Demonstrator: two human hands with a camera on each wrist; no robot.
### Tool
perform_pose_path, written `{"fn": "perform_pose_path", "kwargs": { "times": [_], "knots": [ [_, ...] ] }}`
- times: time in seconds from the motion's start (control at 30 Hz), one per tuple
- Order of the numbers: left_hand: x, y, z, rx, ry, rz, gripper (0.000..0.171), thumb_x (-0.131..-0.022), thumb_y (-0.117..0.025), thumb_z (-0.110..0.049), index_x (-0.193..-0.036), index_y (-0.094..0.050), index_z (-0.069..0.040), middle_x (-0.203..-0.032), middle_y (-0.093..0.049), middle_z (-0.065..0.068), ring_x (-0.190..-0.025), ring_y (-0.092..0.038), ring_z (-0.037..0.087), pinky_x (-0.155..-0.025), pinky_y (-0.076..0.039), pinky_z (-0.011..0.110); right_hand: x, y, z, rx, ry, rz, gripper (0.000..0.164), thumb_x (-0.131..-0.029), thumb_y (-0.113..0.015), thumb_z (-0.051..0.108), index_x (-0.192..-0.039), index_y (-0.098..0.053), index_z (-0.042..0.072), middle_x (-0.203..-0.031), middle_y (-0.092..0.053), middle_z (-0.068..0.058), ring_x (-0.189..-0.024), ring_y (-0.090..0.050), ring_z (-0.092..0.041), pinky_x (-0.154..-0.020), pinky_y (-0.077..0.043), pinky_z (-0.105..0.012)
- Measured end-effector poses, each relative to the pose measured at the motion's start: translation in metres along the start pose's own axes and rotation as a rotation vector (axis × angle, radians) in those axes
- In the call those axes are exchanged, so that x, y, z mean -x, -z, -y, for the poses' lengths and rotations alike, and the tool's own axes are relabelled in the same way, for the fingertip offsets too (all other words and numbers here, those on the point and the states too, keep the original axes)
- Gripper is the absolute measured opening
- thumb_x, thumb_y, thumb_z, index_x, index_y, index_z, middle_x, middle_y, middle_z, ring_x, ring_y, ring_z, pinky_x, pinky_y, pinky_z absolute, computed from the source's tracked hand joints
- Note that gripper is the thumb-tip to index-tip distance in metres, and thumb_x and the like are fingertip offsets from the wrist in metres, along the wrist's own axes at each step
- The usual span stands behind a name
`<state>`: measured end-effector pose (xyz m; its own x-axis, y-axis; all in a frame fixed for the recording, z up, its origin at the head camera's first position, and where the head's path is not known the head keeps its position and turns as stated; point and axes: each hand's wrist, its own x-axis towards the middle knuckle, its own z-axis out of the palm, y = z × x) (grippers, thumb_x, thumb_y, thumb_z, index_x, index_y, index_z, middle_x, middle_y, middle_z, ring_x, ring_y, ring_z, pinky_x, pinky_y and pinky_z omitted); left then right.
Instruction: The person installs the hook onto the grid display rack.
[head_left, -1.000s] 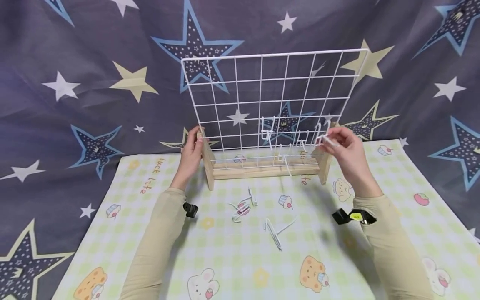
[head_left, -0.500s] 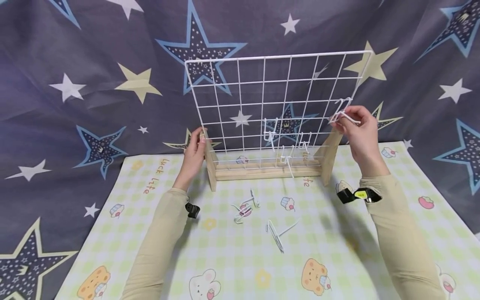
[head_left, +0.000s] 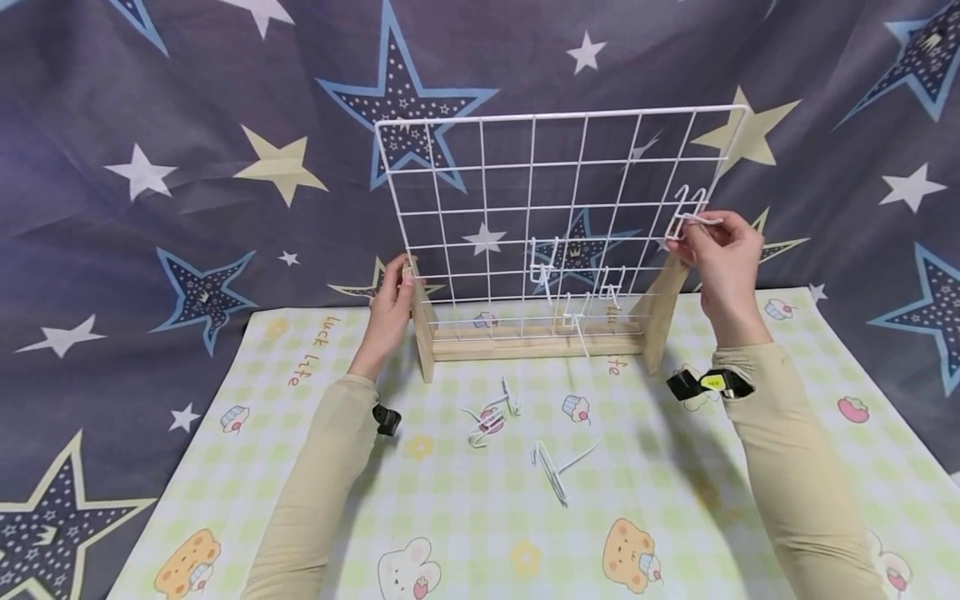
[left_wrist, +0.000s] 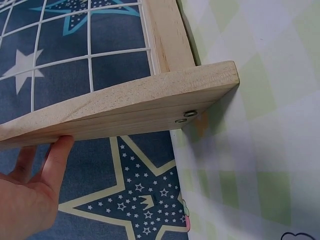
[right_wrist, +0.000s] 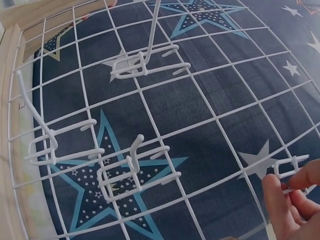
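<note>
A white wire grid (head_left: 562, 115) stands upright in a wooden stand (head_left: 424, 329). At its left post, my left hand (head_left: 388, 312) grips the wood; in the left wrist view fingers (left_wrist: 59, 159) reach the post's outer side. By the grid's right edge, my right hand (head_left: 723, 262) pinches a white wire hook (head_left: 677, 218). That hook's two bent prongs point up, overlapping a horizontal wire. Three similar hooks hang lower on the grid: one near the middle (head_left: 542, 272), a smaller one to its right (head_left: 611, 290), and a long-armed hook (head_left: 577, 319) near the bottom.
Several loose white hooks lie on the checked tablecloth (head_left: 465, 500) before the stand: a tangled group of hooks (head_left: 491, 423) and a separate hook (head_left: 553, 475) to its right. A dark star-patterned curtain (head_left: 300, 67) hangs right behind the grid.
My right hand has risen with its hook from the grid's lower right to higher along the right edge, then tilted the hook slightly. My left hand keeps its grip on the post.
</note>
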<state>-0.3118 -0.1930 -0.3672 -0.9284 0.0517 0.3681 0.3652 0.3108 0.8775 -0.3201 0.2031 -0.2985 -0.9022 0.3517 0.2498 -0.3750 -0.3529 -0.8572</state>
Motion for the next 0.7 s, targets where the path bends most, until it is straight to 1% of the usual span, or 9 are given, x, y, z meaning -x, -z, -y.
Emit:
{"fn": "perform_pose_path", "kwargs": {
  "times": [0.07,0.17,0.3,0.37,0.47,0.57,0.7],
  "knots": [
    [-0.001,-0.001,0.002,-0.004,-0.008,0.000,0.038,-0.106,-0.035,-0.013,-0.141,-0.036,0.002,-0.117,-0.057,0.032,-0.093,-0.057,0.047,-0.061,-0.048,0.021,0.000,0.000,-0.001,-0.009,0.000,-0.012,0.013,-0.085,-0.056,-0.015,-0.083,-0.058,-0.003,-0.074,-0.063,-0.011,-0.059,-0.067,-0.017,-0.057,-0.056,-0.024],
    [-0.005,-0.001,0.015,0.004,-0.019,-0.003,0.038,-0.106,-0.035,-0.014,-0.142,-0.036,0.000,-0.117,-0.057,0.032,-0.092,-0.057,0.045,-0.060,-0.047,0.021,0.002,0.001,-0.004,0.004,0.001,-0.009,0.013,-0.086,-0.056,-0.015,-0.083,-0.059,-0.003,-0.075,-0.063,-0.011,-0.061,-0.066,-0.016,-0.059,-0.057,-0.024],
    [-0.010,-0.001,0.033,0.003,-0.022,-0.005,0.040,-0.107,-0.035,-0.017,-0.144,-0.035,-0.006,-0.118,-0.057,0.032,-0.092,-0.058,0.043,-0.060,-0.046,0.021,0.007,0.005,-0.011,-0.035,0.007,0.018,0.012,-0.087,-0.056,-0.015,-0.083,-0.058,-0.004,-0.074,-0.063,-0.012,-0.062,-0.067,-0.017,-0.061,-0.057,-0.025],
    [-0.011,-0.002,0.035,-0.012,-0.026,-0.006,0.040,-0.107,-0.035,-0.021,-0.145,-0.035,-0.008,-0.119,-0.057,0.030,-0.095,-0.058,0.041,-0.061,-0.047,0.021,0.009,0.007,-0.016,-0.062,0.021,0.040,0.012,-0.088,-0.056,-0.014,-0.083,-0.059,-0.004,-0.075,-0.063,-0.013,-0.062,-0.067,-0.019,-0.063,-0.057,-0.026],
    [-0.011,-0.002,0.036,-0.023,-0.040,-0.010,0.040,-0.107,-0.035,-0.023,-0.144,-0.036,-0.008,-0.119,-0.057,0.029,-0.097,-0.059,0.038,-0.061,-0.047,0.022,0.013,0.010,-0.025,-0.070,0.042,0.085,0.011,-0.089,-0.054,-0.013,-0.084,-0.059,-0.005,-0.077,-0.064,-0.014,-0.065,-0.068,-0.020,-0.064,-0.057,-0.027],
    [-0.011,-0.002,0.037,-0.021,-0.042,-0.017,0.039,-0.107,-0.035,-0.022,-0.143,-0.037,-0.008,-0.118,-0.057,0.029,-0.094,-0.059,0.037,-0.061,-0.047,0.021,0.019,0.014,-0.034,-0.055,0.032,0.130,0.011,-0.091,-0.053,-0.012,-0.085,-0.059,-0.005,-0.077,-0.065,-0.015,-0.066,-0.068,-0.020,-0.065,-0.057,-0.027],
    [-0.010,-0.002,0.037,-0.010,-0.024,-0.018,0.038,-0.107,-0.035,-0.020,-0.143,-0.037,-0.009,-0.118,-0.057,0.030,-0.092,-0.059,0.036,-0.060,-0.047,0.020,0.028,0.021,-0.044,-0.001,0.020,0.168,0.012,-0.093,-0.052,-0.011,-0.086,-0.059,-0.004,-0.077,-0.066,-0.013,-0.066,-0.068,-0.019,-0.064,-0.057,-0.026]
  ]
}}
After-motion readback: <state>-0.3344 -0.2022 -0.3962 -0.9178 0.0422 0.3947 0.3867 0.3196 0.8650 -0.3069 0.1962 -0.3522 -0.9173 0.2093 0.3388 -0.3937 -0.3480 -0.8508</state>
